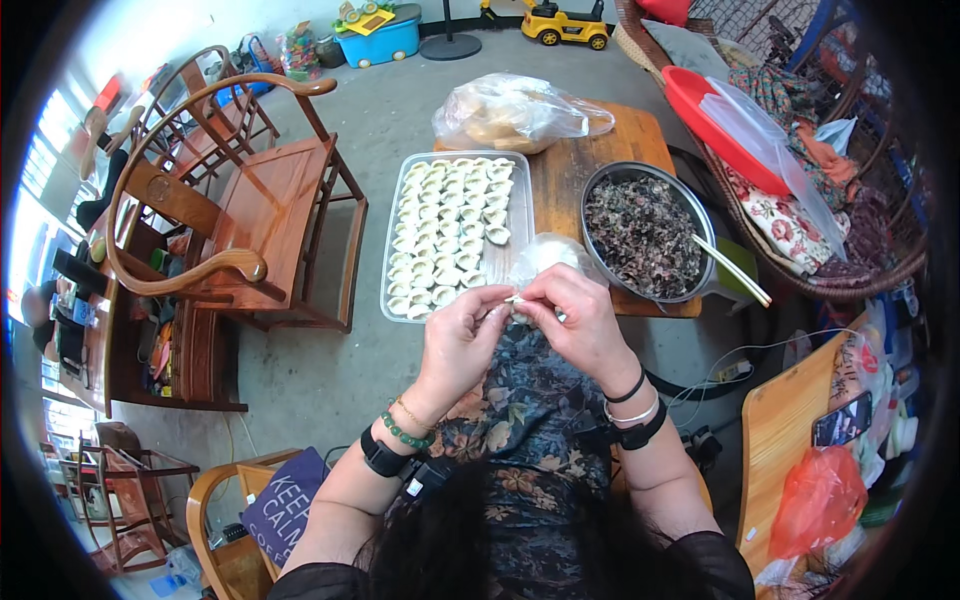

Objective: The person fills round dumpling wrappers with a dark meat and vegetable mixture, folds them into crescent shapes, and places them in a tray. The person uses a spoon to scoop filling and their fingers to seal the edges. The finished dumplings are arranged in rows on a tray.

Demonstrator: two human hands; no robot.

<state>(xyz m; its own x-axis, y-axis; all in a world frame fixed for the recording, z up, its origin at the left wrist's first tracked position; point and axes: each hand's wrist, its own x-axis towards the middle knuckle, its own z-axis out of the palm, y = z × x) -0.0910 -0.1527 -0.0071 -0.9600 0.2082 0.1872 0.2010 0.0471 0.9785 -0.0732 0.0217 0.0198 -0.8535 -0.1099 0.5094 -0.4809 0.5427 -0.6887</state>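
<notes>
A small dumpling [515, 300] is pinched between the fingertips of my left hand [461, 334] and my right hand [576, 319], above my lap. Fingers cover most of it. Just beyond my hands lies a clear plastic bag [551, 251] with something white inside, perhaps wrappers. To the left of it, a clear plastic tray [517, 259] carries many folded dumplings [450, 214] in rows. On the right stands a metal bowl [711, 225] of dark chopped filling [641, 232], with a pair of chopsticks [731, 270] over its rim.
The wooden table [562, 195] also bears a large plastic bag [510, 112] at its far end. A wooden armchair [262, 184] stands left. A red basin [705, 127] with plastic lids rests on a wicker seat at right. Nearer are a wooden board [780, 420] and a red bag [817, 499].
</notes>
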